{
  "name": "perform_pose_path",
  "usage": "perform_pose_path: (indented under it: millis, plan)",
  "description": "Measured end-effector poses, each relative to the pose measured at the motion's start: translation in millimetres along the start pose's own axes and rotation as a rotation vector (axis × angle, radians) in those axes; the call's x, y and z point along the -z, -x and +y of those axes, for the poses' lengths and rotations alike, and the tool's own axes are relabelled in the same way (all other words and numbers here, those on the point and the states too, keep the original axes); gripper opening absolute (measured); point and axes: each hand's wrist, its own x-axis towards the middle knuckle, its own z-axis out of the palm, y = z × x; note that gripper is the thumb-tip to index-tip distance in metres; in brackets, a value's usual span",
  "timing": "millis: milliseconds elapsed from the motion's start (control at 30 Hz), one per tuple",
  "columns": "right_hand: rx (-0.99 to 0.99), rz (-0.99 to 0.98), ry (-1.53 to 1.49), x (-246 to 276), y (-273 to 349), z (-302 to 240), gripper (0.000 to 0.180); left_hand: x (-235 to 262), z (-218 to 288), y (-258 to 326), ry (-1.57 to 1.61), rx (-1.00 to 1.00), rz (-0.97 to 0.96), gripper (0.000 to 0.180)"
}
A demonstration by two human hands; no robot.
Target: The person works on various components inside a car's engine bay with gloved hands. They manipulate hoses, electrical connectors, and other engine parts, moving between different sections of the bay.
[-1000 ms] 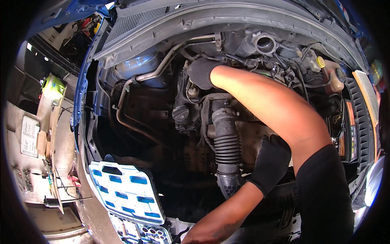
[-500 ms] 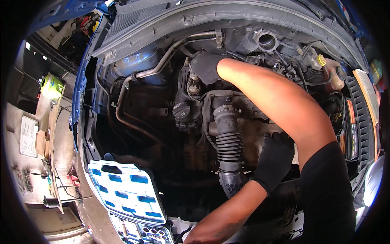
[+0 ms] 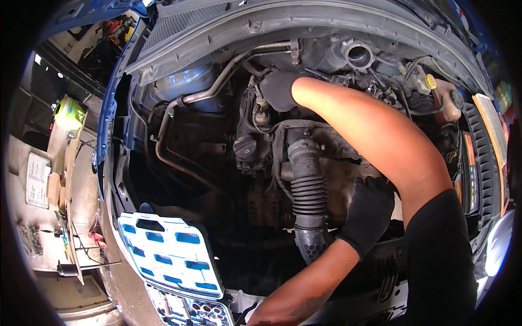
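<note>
Black-gloved right hand (image 3: 278, 89), upper centre of frame, is shifted slightly since earlier, closed over engine fittings (image 3: 261, 117); exact grip cannot be told. Left hand (image 3: 370, 209) is rested open beside the ribbed intake hose (image 3: 307, 190), centre.

The right hand's (image 3: 280, 89) gloved fingers seem buried behind the engine (image 3: 326, 163).

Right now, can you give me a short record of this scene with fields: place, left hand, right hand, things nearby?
Place: open engine bay of a blue car, seen from above
Left hand: black glove, resting on the engine beside the ribbed black air hose
Right hand: black glove, reaching deep to the rear of the engine; whether it grips anything cannot be told
Nearby: open blue-and-white socket set case at the front left edge; yellow-capped reservoir at right
</note>
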Motion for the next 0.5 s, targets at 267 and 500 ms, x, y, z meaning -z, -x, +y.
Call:
perform_pose_path:
  millis: [267,500]
  plan:
    - [-0.073,0.051,-0.157,-21.4,-16.1,7.4,0.023,-5.4,-1.6,0.0,0.015,-0.011,0.135,0.022]
    - [-0.107,0.239,-0.179,-16.9,-0.6,-0.5,0.023,-5.0,-2.1,-0.3,0.040,-0.015,0.101,0.022]
